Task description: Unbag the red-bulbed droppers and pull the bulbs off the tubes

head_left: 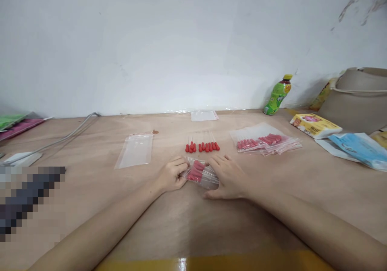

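- Two hands meet at one small clear bag of red-capped droppers (201, 173) on the table (90, 198), near its middle.
- The right hand (228, 177) lies flat, fingers spread, pressing the bag.
- The left hand (172, 176) pinches the bag's end.
- A loose row of droppers (202, 146) lies just beyond.

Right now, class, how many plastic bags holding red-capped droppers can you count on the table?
At least 2: one bag held between the left hand and right hand, and a filled stack lying to the right, which overlaps and may hide more.
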Demonstrator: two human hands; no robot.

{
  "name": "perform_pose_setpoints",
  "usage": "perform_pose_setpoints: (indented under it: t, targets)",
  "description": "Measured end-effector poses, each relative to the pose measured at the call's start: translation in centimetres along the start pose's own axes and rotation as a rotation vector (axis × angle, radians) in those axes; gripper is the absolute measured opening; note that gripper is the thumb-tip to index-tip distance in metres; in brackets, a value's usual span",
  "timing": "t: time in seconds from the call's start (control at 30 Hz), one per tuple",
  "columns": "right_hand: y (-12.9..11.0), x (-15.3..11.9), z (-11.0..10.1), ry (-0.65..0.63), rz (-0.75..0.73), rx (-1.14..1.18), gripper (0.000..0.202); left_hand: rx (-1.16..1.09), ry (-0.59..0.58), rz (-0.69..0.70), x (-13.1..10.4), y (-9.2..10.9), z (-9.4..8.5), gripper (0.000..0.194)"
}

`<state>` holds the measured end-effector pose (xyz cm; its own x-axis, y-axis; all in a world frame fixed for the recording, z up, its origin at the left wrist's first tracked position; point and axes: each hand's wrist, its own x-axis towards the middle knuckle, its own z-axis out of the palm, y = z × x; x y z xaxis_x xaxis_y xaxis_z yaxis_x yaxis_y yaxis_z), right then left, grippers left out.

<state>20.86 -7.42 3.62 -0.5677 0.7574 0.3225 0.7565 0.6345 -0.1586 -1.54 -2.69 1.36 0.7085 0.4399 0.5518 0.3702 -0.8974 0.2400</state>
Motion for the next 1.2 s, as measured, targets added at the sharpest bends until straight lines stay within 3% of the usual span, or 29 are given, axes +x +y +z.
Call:
perform_pose_setpoints:
  t: [0.2,0.33,0.47,0.6,0.87,1.0,1.2]
  targets:
    - [1.8,-0.9,0.3,-0.013,-0.005,0.06,0.04,-0.133,-0.074,-0.134,-1.6,0.1,-1.0,0.008]
    - [2.1,-1.5,1.0,0.013,0.045,0.202,0.044,-0.199,-0.072,-0.194,-1.6,0.6,-1.7,0.025]
    - [2.1,-1.5,1.4,0.015,0.055,0.418,0.033,-0.218,-0.016,-0.4,-1.2,1.1,-1.3,0.025]
    - [2.4,-1.4,2.1,0.048,0.102,0.42,0.033,-0.256,0.001,-0.543,-0.8,1.7,-0.4,0.022]
    - [2.8,-1.2,2.8,0.096,0.088,0.331,0.034,-0.28,-0.092,-0.391,-0.1,1.8,-0.4,0.035]
    - [2.9,-1.3,2.9,0.117,0.09,0.309,0.033,-0.264,-0.155,-0.383,-0.2,1.4,-0.6,0.043]
    - [3.2,-1.2,3.3,0.149,0.075,0.308,0.028,-0.142,-0.22,-0.367,0.5,2.7,-1.4,0.028]
